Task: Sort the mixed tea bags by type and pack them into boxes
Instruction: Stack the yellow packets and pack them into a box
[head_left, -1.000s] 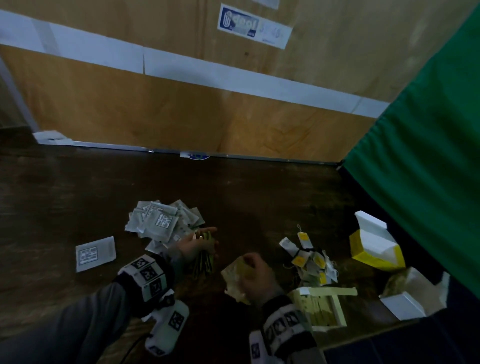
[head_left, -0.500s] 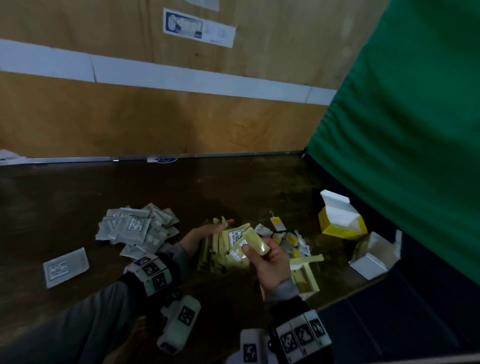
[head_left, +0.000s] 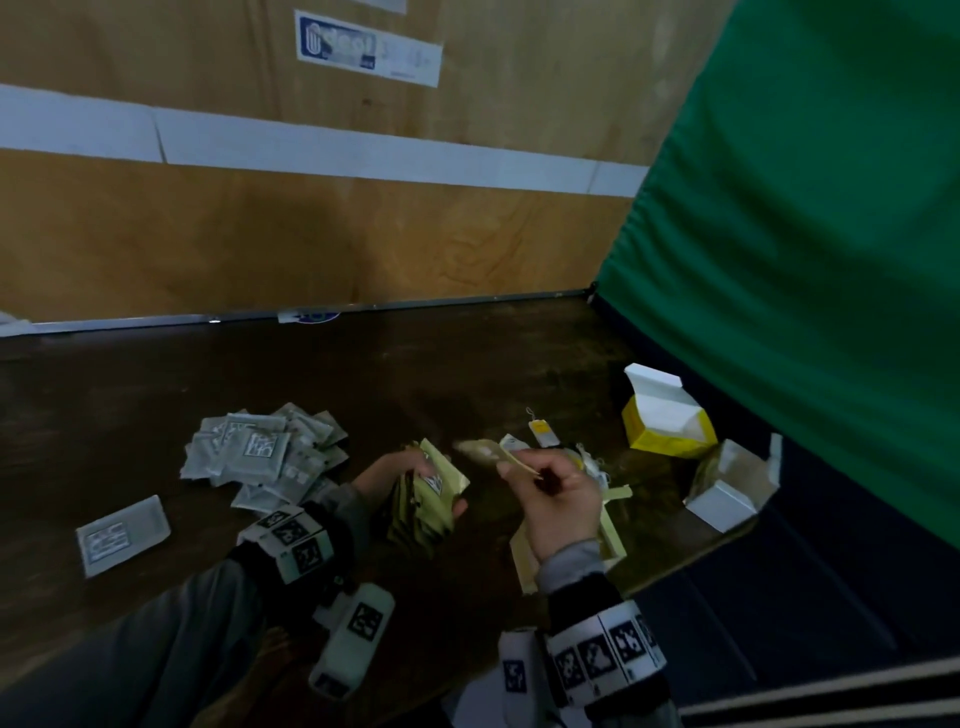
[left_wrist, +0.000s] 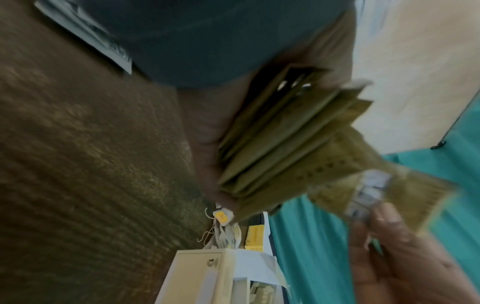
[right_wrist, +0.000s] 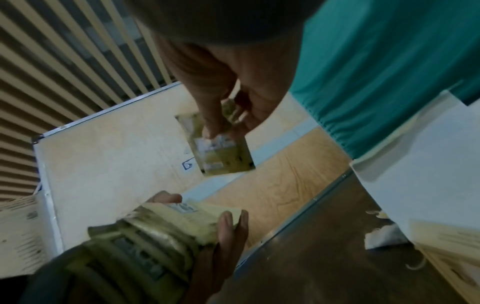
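Note:
My left hand (head_left: 431, 483) grips a thick stack of olive-gold sachets (head_left: 423, 512) on edge, just above the dark table (head_left: 467, 374). In the left wrist view the stack (left_wrist: 283, 142) fans out against my palm. My right hand (head_left: 519, 467) pinches a single gold sachet (head_left: 480, 449) with a white label, held a little right of and above the stack; the right wrist view shows the sachet (right_wrist: 223, 154) hanging from my fingertips (right_wrist: 210, 131). A pile of grey sachets (head_left: 260, 452) lies to the left. Tea bags with yellow tags (head_left: 540, 434) lie behind my right hand.
An open cream box (head_left: 615, 525) sits under my right wrist. An open yellow box (head_left: 665, 423) and an open white box (head_left: 727, 499) stand at the table's right edge by a green curtain (head_left: 805, 260). One grey sachet (head_left: 122, 535) lies apart, far left. A wooden wall (head_left: 311, 234) bounds the back.
My left hand has lifted its stack and tilted it toward my right hand. My right hand met the stack, then drew off to the right, holding one gold sachet. The view swung right.

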